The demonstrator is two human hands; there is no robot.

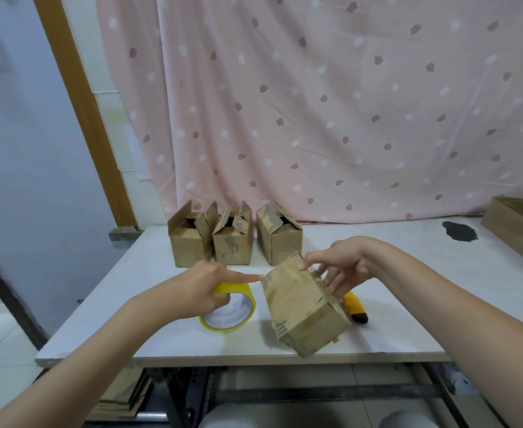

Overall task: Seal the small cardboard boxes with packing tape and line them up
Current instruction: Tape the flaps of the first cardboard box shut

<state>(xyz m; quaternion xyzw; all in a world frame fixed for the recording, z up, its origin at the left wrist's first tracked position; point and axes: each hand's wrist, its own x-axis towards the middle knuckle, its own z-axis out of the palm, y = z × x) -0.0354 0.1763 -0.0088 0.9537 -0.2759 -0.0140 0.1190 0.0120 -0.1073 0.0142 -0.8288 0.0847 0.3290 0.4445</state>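
Left hand (192,290) round the tape roll (234,316) (forefinger out to the box (300,307)), right hand (343,267) gripping it

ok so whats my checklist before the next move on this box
1. front box steadied: ok, right hand holds it, tilted.
2. tape roll ready: ok, left hand grips it.
3. front box flaps shut: ok.
4. seam fully taped: cannot tell.
5. knife within reach: ok, lies on the table right of that box.
6. back boxes sealed: not ok, all three have flaps up.
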